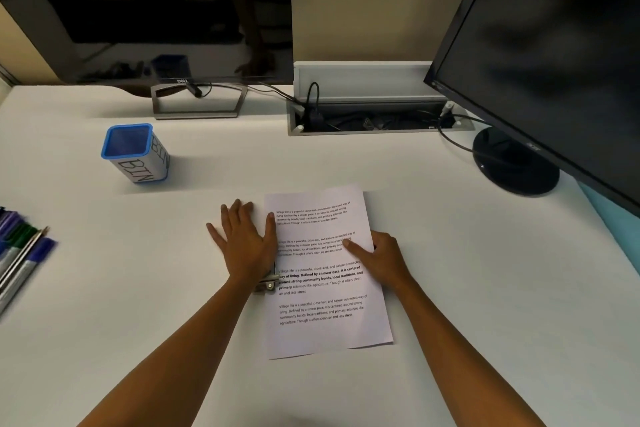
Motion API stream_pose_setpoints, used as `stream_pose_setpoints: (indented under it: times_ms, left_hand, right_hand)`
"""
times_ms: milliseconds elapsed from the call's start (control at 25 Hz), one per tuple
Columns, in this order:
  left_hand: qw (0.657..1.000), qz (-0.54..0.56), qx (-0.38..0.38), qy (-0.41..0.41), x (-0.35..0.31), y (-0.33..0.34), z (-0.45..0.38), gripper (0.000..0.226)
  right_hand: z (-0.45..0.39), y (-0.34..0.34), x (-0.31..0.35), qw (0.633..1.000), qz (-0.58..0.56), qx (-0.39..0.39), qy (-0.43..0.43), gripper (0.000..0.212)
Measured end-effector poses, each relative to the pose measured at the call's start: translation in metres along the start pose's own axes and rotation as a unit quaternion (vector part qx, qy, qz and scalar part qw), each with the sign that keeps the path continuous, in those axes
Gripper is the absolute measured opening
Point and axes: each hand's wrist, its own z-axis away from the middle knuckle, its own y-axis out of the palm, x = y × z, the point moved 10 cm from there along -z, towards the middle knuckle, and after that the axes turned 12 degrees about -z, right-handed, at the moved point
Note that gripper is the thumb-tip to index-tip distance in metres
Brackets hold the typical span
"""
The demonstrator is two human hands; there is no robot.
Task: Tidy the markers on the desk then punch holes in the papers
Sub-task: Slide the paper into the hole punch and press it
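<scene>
A printed sheet of paper (325,315) lies on the white desk in front of me, its left edge slid into a metal hole punch (267,285). My left hand (246,243) lies flat, palm down, over the punch and hides most of it. My right hand (379,258) rests on the paper's right side with the index finger stretched across the text. Several markers (17,253) lie side by side at the far left edge of the desk, partly cut off by the frame.
A blue-rimmed cup (133,152) labelled BIN stands at the back left. Behind it is a monitor stand (199,102). An open cable tray (374,118) sits at the back centre. A second monitor's round base (516,163) stands at the right.
</scene>
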Motion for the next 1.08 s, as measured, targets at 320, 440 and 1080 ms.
stream_pose_setpoints:
  times_ms: [320,440,1080]
  left_hand:
    - [0.999,-0.023,0.024,-0.006,-0.003,0.001,0.001,0.06]
    - [0.998,-0.037,0.04,-0.013,-0.005,-0.001,0.001,0.061]
    - [0.977,-0.211,0.016,-0.027,0.013,-0.035,0.003,0.051]
  right_hand:
    - [0.001,0.0,0.001,1.0,0.0,0.001,-0.006,0.029]
    - [0.001,0.0,0.003,1.0,0.004,0.001,-0.01,0.03]
    - [0.012,-0.008,0.003,1.0,0.004,0.013,-0.027,0.03]
